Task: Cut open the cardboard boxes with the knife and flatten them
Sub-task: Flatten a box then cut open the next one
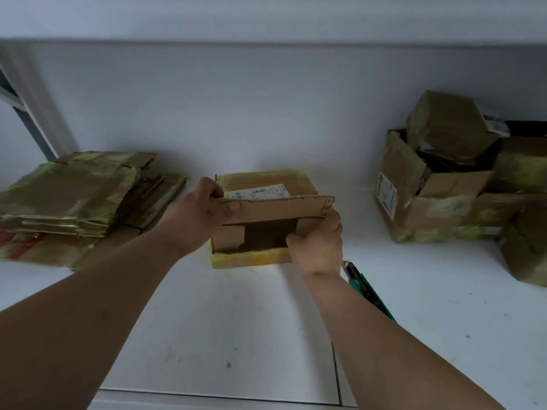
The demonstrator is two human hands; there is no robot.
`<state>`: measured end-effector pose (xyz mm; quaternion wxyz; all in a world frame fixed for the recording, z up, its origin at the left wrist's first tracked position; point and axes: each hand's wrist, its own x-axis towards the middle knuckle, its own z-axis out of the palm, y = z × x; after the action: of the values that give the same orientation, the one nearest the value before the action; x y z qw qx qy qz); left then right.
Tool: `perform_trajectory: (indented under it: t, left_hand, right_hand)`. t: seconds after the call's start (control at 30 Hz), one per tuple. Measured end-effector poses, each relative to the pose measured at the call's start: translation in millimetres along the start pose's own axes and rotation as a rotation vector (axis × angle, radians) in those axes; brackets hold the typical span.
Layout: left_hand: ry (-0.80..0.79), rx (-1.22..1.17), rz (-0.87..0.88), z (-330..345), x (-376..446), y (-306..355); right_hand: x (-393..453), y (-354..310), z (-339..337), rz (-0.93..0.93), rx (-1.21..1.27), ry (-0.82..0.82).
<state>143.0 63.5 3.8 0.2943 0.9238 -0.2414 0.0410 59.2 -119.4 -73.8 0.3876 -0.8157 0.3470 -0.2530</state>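
The fingers point(229, 207) of the left hand point(196, 208) are curled over the left end of a raised cardboard flap point(284, 207), thumb on the near face, pinching it along its top edge. The right hand point(318, 242) grips the flap's right end from below, its fingers wrapped behind the board and the thumb point(291, 239) pressed to the front near the lower corner. Both forearms reach forward from the bottom of the view, bare and nearly straight, converging on the box point(260, 220). The box sits on the white surface point(225, 321) in the middle, against the pale back wall; it is brown corrugated card, open toward the viewer with a dark interior, its edges bound in glossy yellowish tape, and a white printed label point(260, 192) lies on its top panel. Just beside the right wrist a knife point(365, 287) with a teal and black handle lies on the surface, partly hidden by the forearm. To the left lies a stack of flattened boxes point(74, 199), creased and tape-striped. To the right stands a heap of unflattened boxes point(455, 179), crumpled, some with flaps open.
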Motion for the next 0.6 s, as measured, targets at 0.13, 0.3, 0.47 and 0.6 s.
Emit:
perform_trajectory:
  t: [0.13,0.3,0.47,0.6]
  left_hand:
    - [0.017,-0.049,-0.016,2,0,0]
    - [0.072,-0.07,-0.033,8,0,3]
    - [0.215,-0.181,-0.039,13,1,6]
    - [0.311,-0.237,-0.035,16,1,12]
  right_hand:
    - [-7,8,-5,-0.023,0.086,-0.037]
    - [-9,11,-14,0.007,0.181,-0.064]
    - [-12,19,-22,0.036,0.3,-0.053]
    - [-13,24,-29,0.059,0.42,-0.031]
